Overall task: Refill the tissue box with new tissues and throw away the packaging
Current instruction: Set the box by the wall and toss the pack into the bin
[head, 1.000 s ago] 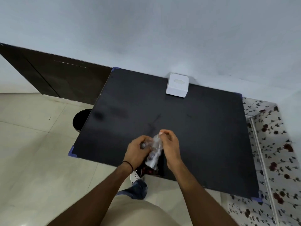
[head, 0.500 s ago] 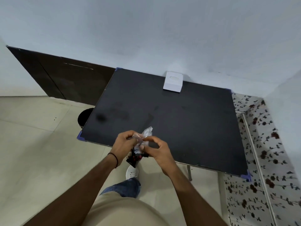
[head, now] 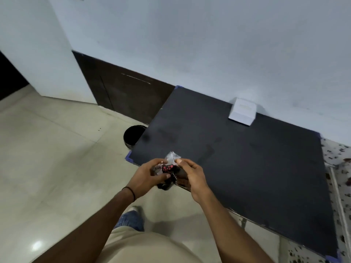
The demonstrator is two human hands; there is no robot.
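Both hands hold a crumpled clear plastic packaging with black and red print, just off the near left corner of the black table. My left hand grips it from the left and my right hand pinches it from the right. A white tissue box stands at the table's far edge against the wall. A black waste bin sits on the floor by the table's left side, partly hidden under the table edge.
A pale wall runs behind the table. A dark wooden cabinet stands to the left of the table. The floor is light glossy tile. A floral-patterned surface lies to the right of the table.
The view has swung left and back from the table, bringing the bin nearer the middle. My hands have crumpled the packaging smaller and now hold it off the table's near left corner.
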